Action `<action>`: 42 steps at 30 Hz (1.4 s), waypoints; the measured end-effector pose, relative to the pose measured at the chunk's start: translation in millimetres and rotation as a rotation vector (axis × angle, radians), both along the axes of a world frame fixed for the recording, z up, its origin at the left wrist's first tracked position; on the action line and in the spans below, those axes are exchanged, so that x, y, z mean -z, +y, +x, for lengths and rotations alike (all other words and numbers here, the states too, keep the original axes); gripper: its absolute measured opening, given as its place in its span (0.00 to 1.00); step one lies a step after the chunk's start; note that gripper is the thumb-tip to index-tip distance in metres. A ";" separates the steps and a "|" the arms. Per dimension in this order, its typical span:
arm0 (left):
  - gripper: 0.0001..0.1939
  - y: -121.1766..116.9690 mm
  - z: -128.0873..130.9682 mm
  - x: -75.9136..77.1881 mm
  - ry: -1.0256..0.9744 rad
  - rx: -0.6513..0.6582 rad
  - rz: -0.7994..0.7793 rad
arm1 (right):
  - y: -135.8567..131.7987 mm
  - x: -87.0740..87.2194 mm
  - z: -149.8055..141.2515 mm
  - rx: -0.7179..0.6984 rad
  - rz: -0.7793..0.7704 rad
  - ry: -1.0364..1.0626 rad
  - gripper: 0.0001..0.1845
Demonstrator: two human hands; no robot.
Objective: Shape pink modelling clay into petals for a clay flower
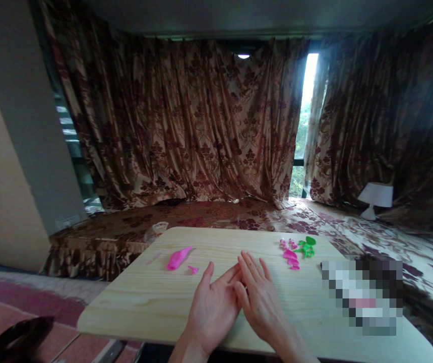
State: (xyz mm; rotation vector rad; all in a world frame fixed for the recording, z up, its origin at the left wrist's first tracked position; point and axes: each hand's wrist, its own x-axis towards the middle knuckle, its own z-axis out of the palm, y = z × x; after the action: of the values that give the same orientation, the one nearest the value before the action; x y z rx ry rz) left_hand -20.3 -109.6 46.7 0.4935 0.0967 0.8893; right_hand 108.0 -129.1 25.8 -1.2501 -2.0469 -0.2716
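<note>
Palm of right hand [259, 297] hidden — pixelated item [363, 297] unreadable

A bright pink lump [178, 258] lies on its side on the left part of the table [144, 297], thick and rounded at its near end, tapering to a narrow tip that points away and to the right. Just beside it, toward the left hand [216, 305], sits a small, thin pink piece [192, 270], apart from the lump. Well to the right, flat, ragged pink pieces [291, 259] form a cluster. Behind them are small pink-and-white bits [288, 244], and next to these, green pieces [307, 248], the rearmost rounded and leaf-like.
</note>
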 end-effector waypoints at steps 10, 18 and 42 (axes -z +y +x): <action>0.28 2.9 7.1 2.3 -0.019 -0.003 -0.015 | -6.4 -3.9 -2.0 0.008 -0.008 -0.019 0.29; 0.30 4.1 5.8 -0.6 -0.026 -0.028 -0.040 | -10.2 2.4 -0.1 -0.066 -0.014 -0.030 0.30; 0.32 3.4 16.7 0.8 -0.003 -0.036 -0.071 | -18.2 8.9 7.3 -0.069 -0.060 -0.014 0.32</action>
State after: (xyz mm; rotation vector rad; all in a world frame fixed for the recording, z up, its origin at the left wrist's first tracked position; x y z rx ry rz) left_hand -3.7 -106.3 46.0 0.4258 0.1347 0.9189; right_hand 115.4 -147.3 16.9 -1.2131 -2.1201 -0.1888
